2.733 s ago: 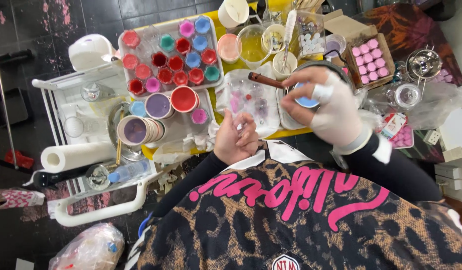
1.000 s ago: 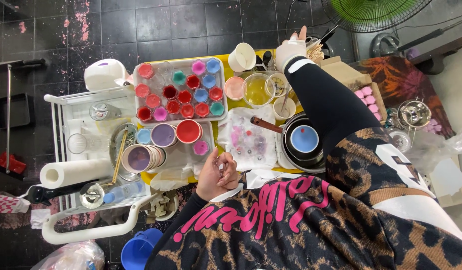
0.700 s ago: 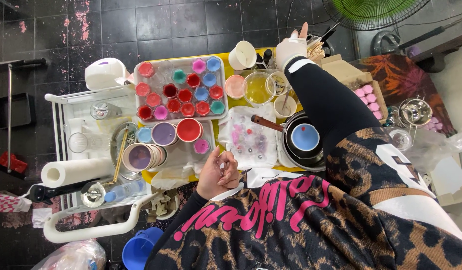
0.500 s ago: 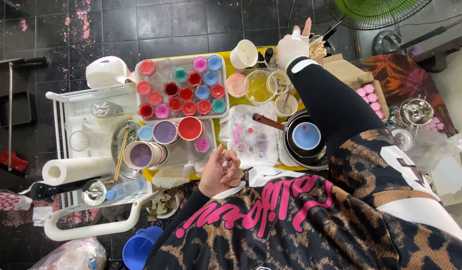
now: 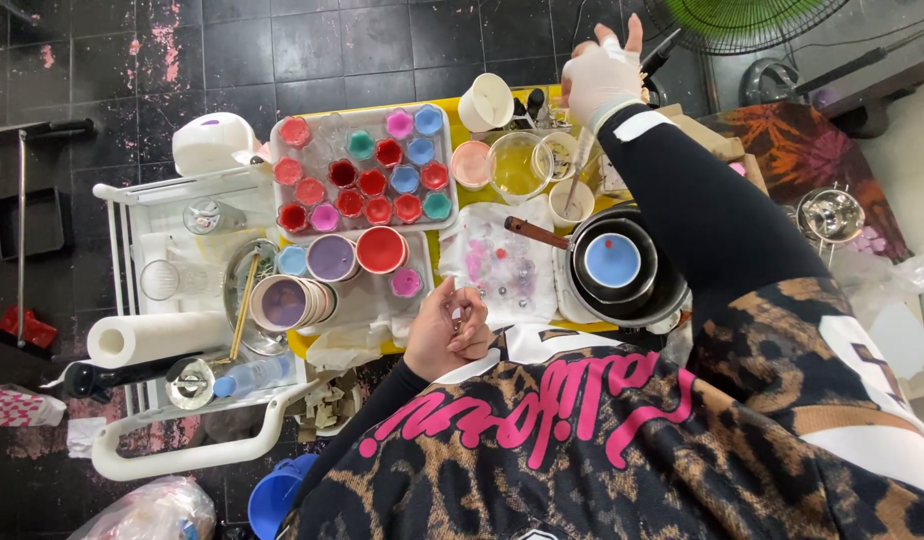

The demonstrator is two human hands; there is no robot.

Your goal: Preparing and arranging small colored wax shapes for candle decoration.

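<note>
Little change since earlier: right hand (image 5: 600,72) stays stretched to the table's (image 5: 452,215) far edge, fingers spread, gloved. Left hand (image 5: 444,334) stays curled, grip contents unclear.

By your left elbow: clear plastic water bottle (image 5: 250,374) w/ blue cap, lying on the white cart. Bottom-left floor: tied clear plastic bag (image 5: 152,510). Pink-and-white patterned packet (image 5: 17,408) at far left edge.

Small metal piece (image 5: 458,322) in curled fingers.
</note>
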